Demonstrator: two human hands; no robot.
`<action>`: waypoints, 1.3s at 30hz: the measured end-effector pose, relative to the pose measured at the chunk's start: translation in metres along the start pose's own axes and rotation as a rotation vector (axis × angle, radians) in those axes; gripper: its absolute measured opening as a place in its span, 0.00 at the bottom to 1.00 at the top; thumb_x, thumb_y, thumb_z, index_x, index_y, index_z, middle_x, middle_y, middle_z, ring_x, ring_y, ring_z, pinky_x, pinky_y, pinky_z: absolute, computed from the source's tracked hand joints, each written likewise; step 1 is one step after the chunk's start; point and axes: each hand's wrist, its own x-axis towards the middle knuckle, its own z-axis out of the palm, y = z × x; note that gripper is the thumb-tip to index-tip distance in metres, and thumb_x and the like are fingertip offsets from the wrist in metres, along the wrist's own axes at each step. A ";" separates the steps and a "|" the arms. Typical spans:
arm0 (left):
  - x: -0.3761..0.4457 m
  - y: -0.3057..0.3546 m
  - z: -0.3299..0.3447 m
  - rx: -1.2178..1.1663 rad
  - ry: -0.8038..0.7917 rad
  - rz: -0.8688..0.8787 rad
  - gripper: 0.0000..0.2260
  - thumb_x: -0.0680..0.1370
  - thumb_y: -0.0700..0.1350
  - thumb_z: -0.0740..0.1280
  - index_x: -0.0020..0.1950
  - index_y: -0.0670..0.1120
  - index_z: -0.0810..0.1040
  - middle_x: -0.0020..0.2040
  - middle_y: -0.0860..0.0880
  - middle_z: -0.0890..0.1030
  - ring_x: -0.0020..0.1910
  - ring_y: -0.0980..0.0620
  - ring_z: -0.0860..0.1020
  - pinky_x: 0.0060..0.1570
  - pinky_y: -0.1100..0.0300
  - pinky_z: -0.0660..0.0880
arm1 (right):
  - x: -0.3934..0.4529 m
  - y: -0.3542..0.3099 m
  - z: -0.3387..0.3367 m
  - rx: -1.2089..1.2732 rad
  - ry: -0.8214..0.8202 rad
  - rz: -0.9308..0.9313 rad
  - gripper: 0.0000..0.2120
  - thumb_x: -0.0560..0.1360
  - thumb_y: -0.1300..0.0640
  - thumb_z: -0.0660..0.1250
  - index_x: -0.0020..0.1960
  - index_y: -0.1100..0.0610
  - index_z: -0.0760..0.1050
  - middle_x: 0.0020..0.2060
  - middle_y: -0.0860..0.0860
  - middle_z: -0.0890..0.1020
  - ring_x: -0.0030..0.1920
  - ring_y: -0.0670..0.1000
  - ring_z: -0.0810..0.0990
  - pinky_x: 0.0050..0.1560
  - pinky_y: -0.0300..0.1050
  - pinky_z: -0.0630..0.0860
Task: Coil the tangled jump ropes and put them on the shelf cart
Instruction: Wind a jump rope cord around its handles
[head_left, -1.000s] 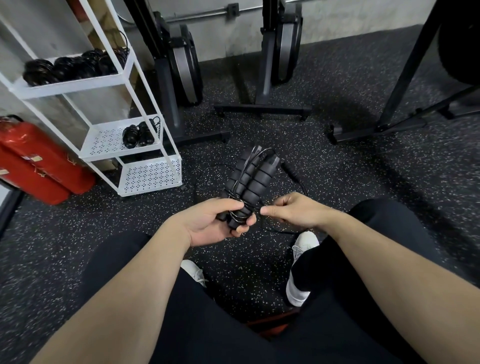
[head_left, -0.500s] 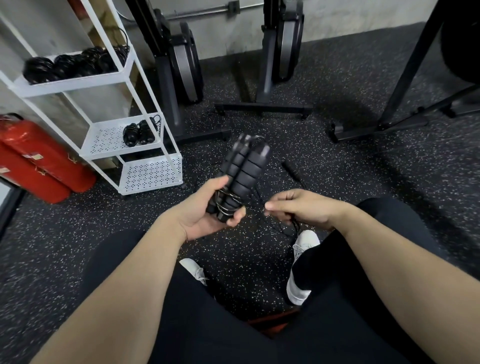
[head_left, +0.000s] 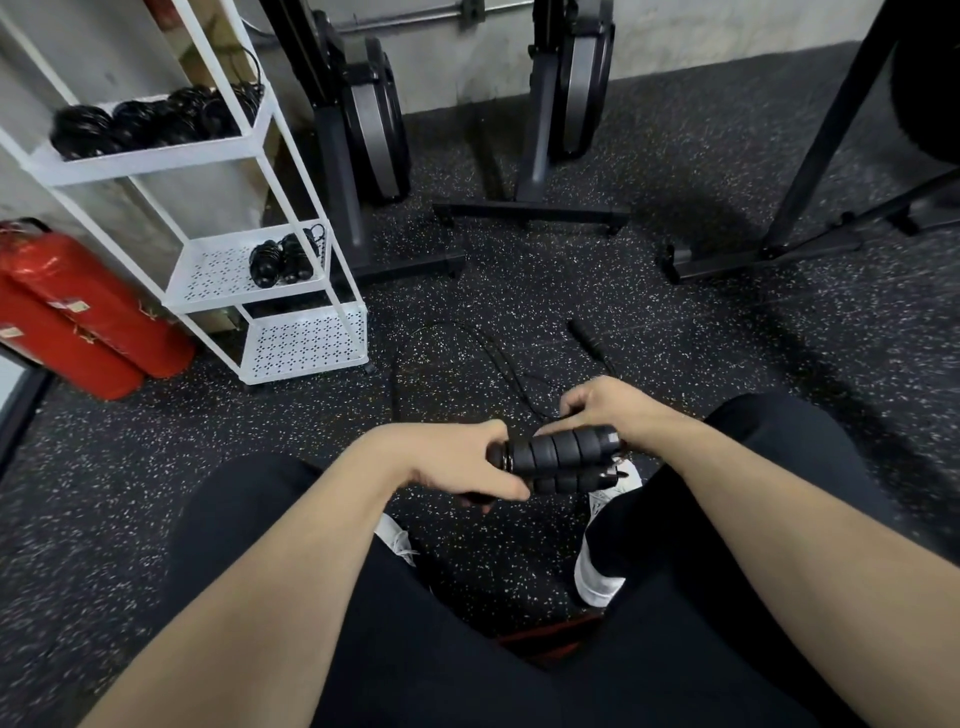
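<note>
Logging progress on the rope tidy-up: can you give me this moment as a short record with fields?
left hand: grips one end of the handle bundle
right hand: fingers curled at the bundle's other end
bundle: roughly horizontal, held above the floor
loose rope: on the floor, uncoiled
shelf cart: coiled ropes on top and middle shelves

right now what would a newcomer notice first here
Both hands, left hand and right hand, grip a pair of black rope handles held sideways at centre. Beyond them a loose rope lies on the speckled floor. At left stand a white shelf cart holding coiled ropes and red cylinders beside it.
</note>
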 end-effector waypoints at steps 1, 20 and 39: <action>0.003 0.001 0.003 0.082 0.018 -0.034 0.19 0.79 0.58 0.70 0.61 0.50 0.67 0.43 0.51 0.82 0.37 0.53 0.75 0.36 0.59 0.70 | 0.001 0.001 0.001 0.021 0.018 -0.007 0.17 0.69 0.47 0.80 0.30 0.52 0.76 0.25 0.46 0.75 0.29 0.46 0.70 0.30 0.39 0.66; 0.045 -0.013 0.028 0.339 0.197 -0.270 0.41 0.79 0.61 0.65 0.83 0.53 0.44 0.53 0.51 0.81 0.59 0.45 0.78 0.74 0.42 0.54 | -0.021 -0.030 0.019 -0.138 -0.014 -0.153 0.17 0.85 0.46 0.58 0.40 0.50 0.75 0.30 0.44 0.75 0.29 0.43 0.72 0.34 0.40 0.68; 0.066 -0.040 0.018 -0.637 0.525 -0.189 0.29 0.77 0.52 0.69 0.75 0.52 0.61 0.48 0.47 0.80 0.41 0.49 0.73 0.43 0.55 0.71 | -0.017 -0.034 0.033 0.221 0.048 0.018 0.15 0.83 0.40 0.59 0.58 0.50 0.73 0.34 0.48 0.76 0.29 0.46 0.70 0.32 0.41 0.67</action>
